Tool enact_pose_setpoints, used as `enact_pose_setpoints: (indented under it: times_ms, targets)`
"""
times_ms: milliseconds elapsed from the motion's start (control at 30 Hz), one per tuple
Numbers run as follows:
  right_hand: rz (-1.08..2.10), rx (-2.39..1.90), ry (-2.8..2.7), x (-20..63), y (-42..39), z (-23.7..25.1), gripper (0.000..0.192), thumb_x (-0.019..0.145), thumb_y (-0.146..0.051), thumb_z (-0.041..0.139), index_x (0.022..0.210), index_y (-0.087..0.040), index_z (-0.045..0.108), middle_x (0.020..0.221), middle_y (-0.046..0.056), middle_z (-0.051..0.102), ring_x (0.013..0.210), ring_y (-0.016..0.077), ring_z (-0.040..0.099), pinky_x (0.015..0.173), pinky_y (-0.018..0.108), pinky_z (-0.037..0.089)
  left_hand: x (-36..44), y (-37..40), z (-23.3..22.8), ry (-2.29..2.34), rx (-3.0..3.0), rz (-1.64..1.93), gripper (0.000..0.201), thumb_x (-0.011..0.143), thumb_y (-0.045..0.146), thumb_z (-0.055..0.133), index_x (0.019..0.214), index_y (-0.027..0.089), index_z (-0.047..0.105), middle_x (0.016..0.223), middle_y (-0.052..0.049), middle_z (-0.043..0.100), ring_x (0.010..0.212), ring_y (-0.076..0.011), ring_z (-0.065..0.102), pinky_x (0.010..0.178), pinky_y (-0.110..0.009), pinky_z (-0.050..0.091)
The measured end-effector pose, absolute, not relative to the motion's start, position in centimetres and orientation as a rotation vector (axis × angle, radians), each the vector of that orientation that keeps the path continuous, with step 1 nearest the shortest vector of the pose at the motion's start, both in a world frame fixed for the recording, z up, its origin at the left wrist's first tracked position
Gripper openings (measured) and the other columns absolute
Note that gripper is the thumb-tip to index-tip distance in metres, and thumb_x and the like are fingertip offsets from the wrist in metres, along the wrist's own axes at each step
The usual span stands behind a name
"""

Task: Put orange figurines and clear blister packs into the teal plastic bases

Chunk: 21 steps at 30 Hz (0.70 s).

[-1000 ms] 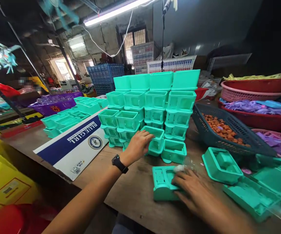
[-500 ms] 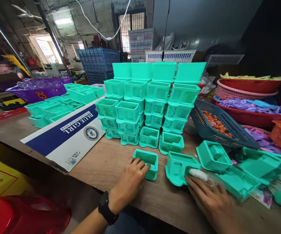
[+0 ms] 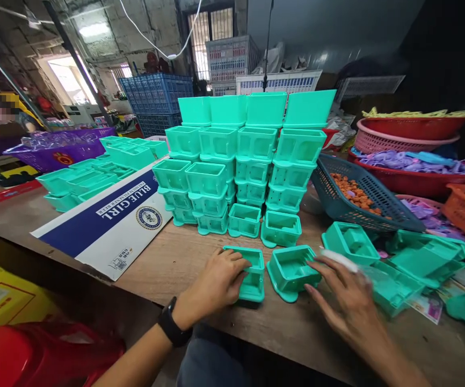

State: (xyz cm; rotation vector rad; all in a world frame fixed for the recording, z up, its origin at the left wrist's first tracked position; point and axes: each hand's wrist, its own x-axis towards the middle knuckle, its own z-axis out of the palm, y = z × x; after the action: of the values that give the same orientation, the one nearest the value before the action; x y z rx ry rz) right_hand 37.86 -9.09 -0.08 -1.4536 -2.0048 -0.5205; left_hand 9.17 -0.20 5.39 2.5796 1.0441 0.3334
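Observation:
My left hand, with a black watch on its wrist, is closed over the left side of a green plastic box near the table's front edge. The box is open at the top and its inside shows. Just right of it stands a second green plastic box, turned at an angle, with a rounded flange at its base. My right hand grips this box's right end between fingers and thumb. Along the back of the right hand's fingers runs a white elongated thing, blurred; I cannot tell what it is.
Stacked green boxes rise behind my hands. Several loose ones lie to the right. A blue-white carton panel divides off more boxes at left. Baskets of orange and purple pieces stand at right. A red stool is below left.
The box at my right hand has turned and tipped so its opening faces me more. My right hand has moved up and its fingers now grip the box. My left hand stays on its box.

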Motion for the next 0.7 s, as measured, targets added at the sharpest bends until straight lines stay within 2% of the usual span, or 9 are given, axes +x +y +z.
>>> enact_pose_setpoints:
  times_ms: [100,200,300,400,500,567,633,700]
  targets:
    - [-0.216,-1.532,-2.148,39.4,-6.9,0.3,0.053,0.110,-0.058,0.028,0.122,-0.031,0.071,0.126,0.009,0.072,0.117,0.0344,0.067,0.100,0.057,0.045,9.4,1.1,6.3,0.949,2.447,0.321,0.015,0.094,0.015,0.061,0.102,0.015,0.073,0.098,-0.009,0.077,0.092,-0.0253,0.069,0.081,-0.033,0.048]
    - [0.156,-1.608,-2.129,41.1,-5.6,1.1,0.067,0.103,-0.076,0.029,0.115,-0.030,0.077,0.124,0.011,0.074,0.122,0.0359,0.065,0.111,0.060,0.044,10.0,2.7,6.5,0.855,2.422,0.261,0.012,0.092,0.018,0.063,0.097,0.015,0.074,0.087,-0.003,0.076,0.076,-0.0186,0.066,0.068,-0.026,0.045]
    - [0.535,-1.687,-2.007,42.2,-5.5,2.4,0.080,0.090,-0.090,0.038,0.117,-0.027,0.078,0.127,0.011,0.074,0.123,0.0378,0.066,0.111,0.054,0.050,10.6,4.2,6.2,0.747,2.395,0.175,0.012,0.091,0.017,0.064,0.094,0.014,0.075,0.086,-0.001,0.076,0.075,-0.0158,0.066,0.065,-0.022,0.045]
    - [0.805,-1.720,-1.994,42.6,-5.9,4.0,0.077,0.087,-0.091,0.044,0.110,-0.027,0.080,0.125,0.010,0.075,0.121,0.0372,0.068,0.106,0.048,0.056,11.1,5.1,5.7,0.641,2.376,0.083,0.012,0.092,0.017,0.066,0.095,0.015,0.077,0.088,0.000,0.077,0.075,-0.0136,0.068,0.063,-0.018,0.046]
    - [0.811,-1.720,-2.047,42.6,-5.4,5.3,0.069,0.090,-0.084,0.046,0.102,-0.025,0.080,0.116,0.011,0.077,0.111,0.0356,0.071,0.099,0.046,0.059,11.4,5.7,5.7,0.640,2.399,0.076,0.012,0.094,0.025,0.069,0.096,0.017,0.078,0.087,0.001,0.077,0.076,-0.0138,0.069,0.066,-0.018,0.049]
    - [0.689,-1.726,-2.084,42.5,-4.0,5.4,0.061,0.096,-0.075,0.045,0.098,-0.025,0.080,0.108,0.010,0.079,0.102,0.0334,0.073,0.091,0.046,0.060,11.6,6.3,5.9,0.784,2.451,0.175,0.018,0.098,0.029,0.065,0.100,0.017,0.077,0.092,-0.003,0.076,0.082,-0.0180,0.070,0.074,-0.023,0.053]
    - [0.405,-1.670,-2.131,42.1,-1.8,4.8,0.053,0.101,-0.064,0.042,0.105,-0.025,0.079,0.112,0.010,0.077,0.104,0.0329,0.072,0.093,0.048,0.057,12.0,7.5,5.9,1.013,2.507,0.336,0.024,0.101,0.023,0.055,0.116,0.014,0.071,0.111,-0.011,0.074,0.101,-0.0258,0.068,0.092,-0.035,0.054]
    - [0.075,-1.606,-2.148,41.4,0.9,3.5,0.047,0.101,-0.052,0.042,0.119,-0.024,0.075,0.127,0.013,0.072,0.116,0.0363,0.067,0.100,0.056,0.051,12.5,8.9,5.7,1.193,2.554,0.458,0.035,0.098,0.011,0.049,0.130,0.013,0.063,0.132,-0.017,0.065,0.125,-0.0330,0.058,0.109,-0.049,0.047]
